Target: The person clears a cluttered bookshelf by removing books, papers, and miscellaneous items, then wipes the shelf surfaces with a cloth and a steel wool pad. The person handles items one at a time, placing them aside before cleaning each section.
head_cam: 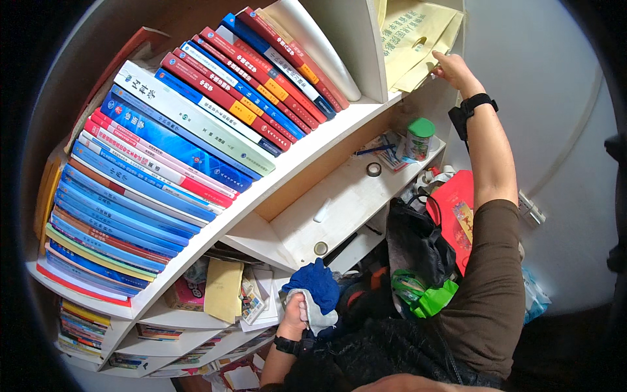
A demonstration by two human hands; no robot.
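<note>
My left hand (296, 312) is closed around a crumpled blue and light grey cloth (313, 289), low in front of the shelves. My right hand (453, 72) reaches up to the top right compartment, its thumb and fingers at the edge of large yellow paper envelopes (411, 44) that bear printed writing. The fingers appear to pinch the edge of an envelope. Left of the envelopes, beyond a white upright divider (372, 49), a long row of books (186, 132) stands on the white shelf.
The lower shelf holds a green-lidded can (419, 139), tape rolls (373, 169) and a small white object (322, 210). Below it are a black bag (421, 240), a red paper bag (453, 215) and a green plastic bag (426, 296). A power strip (531, 208) is on the right wall.
</note>
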